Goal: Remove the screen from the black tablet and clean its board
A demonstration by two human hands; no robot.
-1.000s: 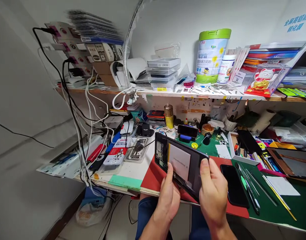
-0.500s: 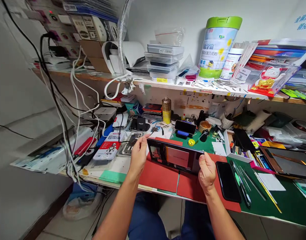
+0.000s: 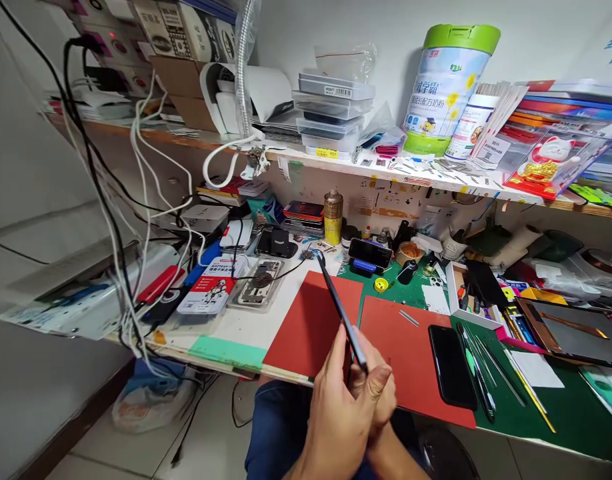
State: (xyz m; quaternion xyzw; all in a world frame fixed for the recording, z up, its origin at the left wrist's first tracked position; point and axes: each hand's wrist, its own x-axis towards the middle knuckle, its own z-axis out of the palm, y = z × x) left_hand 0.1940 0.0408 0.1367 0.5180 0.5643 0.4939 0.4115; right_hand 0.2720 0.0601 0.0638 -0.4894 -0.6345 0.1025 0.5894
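A thin dark tablet (image 3: 337,300) is turned almost edge-on, slanting from the middle of the bench towards me. At its near end my left hand (image 3: 339,400) is closed on it, fingers along one side. My right hand (image 3: 383,400) is on the other side of the same end, partly hidden behind the left, with its fingers against the tablet. Below lie two red mats, a left mat (image 3: 296,327) and a right mat (image 3: 406,360). The tablet's faces are hardly visible from this angle.
A black phone (image 3: 452,367) lies right of the hands, beside tweezers (image 3: 476,373) and other thin tools. An opened phone (image 3: 259,283) lies left in a clear case. A phone on a blue stand (image 3: 369,257) and a yellow spray can (image 3: 333,217) stand behind. Cables (image 3: 121,267) hang left.
The tablet has turned from broadside, its inside parts showing, to edge-on. My left hand has moved right to its near end, beside my right hand. A small strip now shows on the right mat.
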